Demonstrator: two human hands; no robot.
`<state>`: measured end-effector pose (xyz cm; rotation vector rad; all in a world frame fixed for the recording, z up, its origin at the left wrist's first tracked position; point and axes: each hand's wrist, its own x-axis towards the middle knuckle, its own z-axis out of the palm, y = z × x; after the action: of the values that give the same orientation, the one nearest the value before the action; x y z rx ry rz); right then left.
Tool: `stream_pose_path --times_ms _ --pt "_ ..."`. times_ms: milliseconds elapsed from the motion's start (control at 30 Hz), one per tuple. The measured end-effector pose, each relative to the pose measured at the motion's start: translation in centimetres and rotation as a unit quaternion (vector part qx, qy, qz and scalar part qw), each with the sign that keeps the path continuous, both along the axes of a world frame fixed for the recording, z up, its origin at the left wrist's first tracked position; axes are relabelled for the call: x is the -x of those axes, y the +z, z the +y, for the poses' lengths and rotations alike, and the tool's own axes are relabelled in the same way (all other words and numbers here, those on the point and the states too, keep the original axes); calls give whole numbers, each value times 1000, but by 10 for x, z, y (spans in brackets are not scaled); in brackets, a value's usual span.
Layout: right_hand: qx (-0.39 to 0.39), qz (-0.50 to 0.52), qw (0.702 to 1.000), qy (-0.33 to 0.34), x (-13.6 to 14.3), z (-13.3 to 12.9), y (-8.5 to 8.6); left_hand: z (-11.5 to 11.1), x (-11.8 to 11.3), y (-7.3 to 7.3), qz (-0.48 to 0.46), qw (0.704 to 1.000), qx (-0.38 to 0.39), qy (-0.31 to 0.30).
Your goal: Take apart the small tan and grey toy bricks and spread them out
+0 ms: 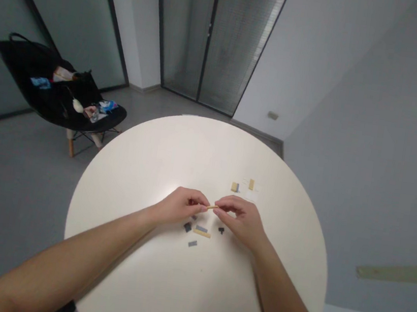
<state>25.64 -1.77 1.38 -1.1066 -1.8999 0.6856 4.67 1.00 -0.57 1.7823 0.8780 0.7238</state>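
A small thin tan building-brick piece (212, 207) is pinched at its two ends, between my left hand (185, 204) and my right hand (238, 215). Both hands are closed at the fingertips, over the middle of the white round table (146, 158). Below them lie a long tan piece (202, 233) with a grey piece (201, 228) against it, a dark piece (187, 227), a small black piece (221, 230) and another grey piece (193, 243). Part of a grey piece shows just under my left hand.
Beyond my right hand sit a tan block (234, 186) with some blue-grey at its side, and a tan flat piece (251, 184) near a whitish sheet (252, 195). A black chair (54, 100) holding assorted items stands to the left. Walls and glass doors (216, 39) lie behind.
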Motion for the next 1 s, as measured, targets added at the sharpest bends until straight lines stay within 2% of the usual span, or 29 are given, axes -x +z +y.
stream_pose_path --times_ms 133,233,333,533,767,1000 --pt "-25 -12 999 -18 3 0 0 1 1 1 6 1000 -20 15" --pt "-69 -15 995 -65 -2 3 -2 2 1 -1 17 997 -46 55" --pt "-81 -45 988 -123 -15 11 -7 4 2 -4 29 993 -71 84" --pt "-87 -180 958 -203 -41 28 -22 7 2 -12 16 993 -101 53" --pt "-83 -279 936 -200 -39 29 -26 7 2 -14 12 993 -104 48" --pt "-62 -303 941 -140 -30 29 -31 6 2 -11 11 992 -118 44"
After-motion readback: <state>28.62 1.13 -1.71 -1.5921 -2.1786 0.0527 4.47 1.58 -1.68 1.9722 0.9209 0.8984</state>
